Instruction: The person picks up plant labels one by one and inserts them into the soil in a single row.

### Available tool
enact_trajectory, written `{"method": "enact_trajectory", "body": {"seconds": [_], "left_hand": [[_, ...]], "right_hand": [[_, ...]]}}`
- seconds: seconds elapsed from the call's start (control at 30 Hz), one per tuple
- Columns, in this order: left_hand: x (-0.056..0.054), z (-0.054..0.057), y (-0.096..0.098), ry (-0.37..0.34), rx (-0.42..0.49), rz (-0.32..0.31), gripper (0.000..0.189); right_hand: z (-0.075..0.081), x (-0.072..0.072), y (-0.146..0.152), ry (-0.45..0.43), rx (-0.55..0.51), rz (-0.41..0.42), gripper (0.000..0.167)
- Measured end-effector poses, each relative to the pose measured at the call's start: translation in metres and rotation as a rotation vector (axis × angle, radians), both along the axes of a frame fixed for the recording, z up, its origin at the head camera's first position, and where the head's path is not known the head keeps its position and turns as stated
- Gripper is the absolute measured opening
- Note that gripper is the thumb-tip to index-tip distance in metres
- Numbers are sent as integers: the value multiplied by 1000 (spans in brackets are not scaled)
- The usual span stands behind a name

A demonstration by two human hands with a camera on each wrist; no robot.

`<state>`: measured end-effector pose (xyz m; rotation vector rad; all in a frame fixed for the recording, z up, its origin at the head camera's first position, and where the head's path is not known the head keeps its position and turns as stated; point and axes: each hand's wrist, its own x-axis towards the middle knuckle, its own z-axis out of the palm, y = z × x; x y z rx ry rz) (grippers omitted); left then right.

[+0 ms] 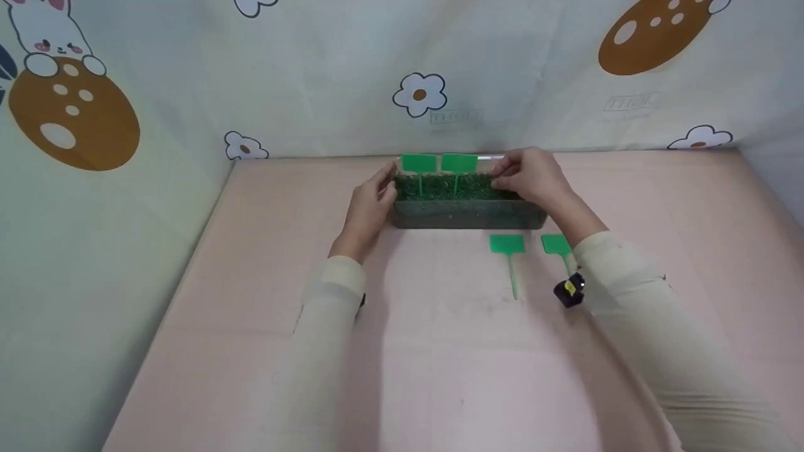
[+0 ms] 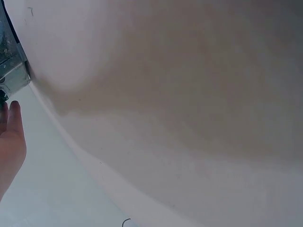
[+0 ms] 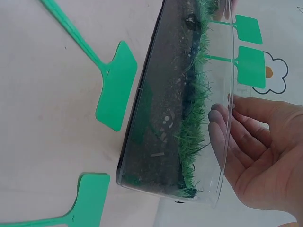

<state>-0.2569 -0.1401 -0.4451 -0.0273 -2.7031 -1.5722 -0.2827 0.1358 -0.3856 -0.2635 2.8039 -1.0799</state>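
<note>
A clear plastic box [image 1: 470,215] holding soil and green grass [image 1: 483,186] stands near the back wall. Two green plant labels [image 1: 419,164] [image 1: 459,164] stand upright in the grass toward its left half. My left hand [image 1: 367,210] rests at the box's left end; in the left wrist view only part of this hand [image 2: 12,146] shows, by the box corner. Over the right part of the grass is my right hand [image 1: 534,179], its fingers loosely bent. In the right wrist view, fingertips [image 3: 215,120] show through the clear wall near the grass, with nothing visible between them.
Two more green plant labels [image 1: 507,243] [image 1: 555,245] lie on the pink tabletop [image 1: 440,376] in front of the box, the right one partly covered by my forearm. A dark wrist device [image 1: 570,290] is on the right cuff. Behind the table hangs a patterned cloth [image 1: 339,81].
</note>
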Motion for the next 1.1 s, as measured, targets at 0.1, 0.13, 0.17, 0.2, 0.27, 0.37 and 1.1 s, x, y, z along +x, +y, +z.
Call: {"method": "enact_trajectory", "body": {"seconds": [0.1,0.13,0.17,0.2,0.27,0.37,1.1], "left_hand": [[0,0,0,3,0,6,51],[0,0,0,1,0,8,50],[0,0,0,0,2,10,50],[0,1,0,-1,1,12,50],[1,1,-1,-5,-4,16,50],[1,1,-1,-7,-10,15,50],[0,1,0,-14,1,-3,51]], "right_hand": [[1,1,2,1,3,-4,14],[1,1,3,1,2,-5,14],[2,1,4,-1,3,-6,13],[2,2,4,-3,2,-6,14],[2,2,5,-8,-1,-6,14],[2,2,7,-10,0,-9,14],[20,24,17,36,-18,-27,18]]}}
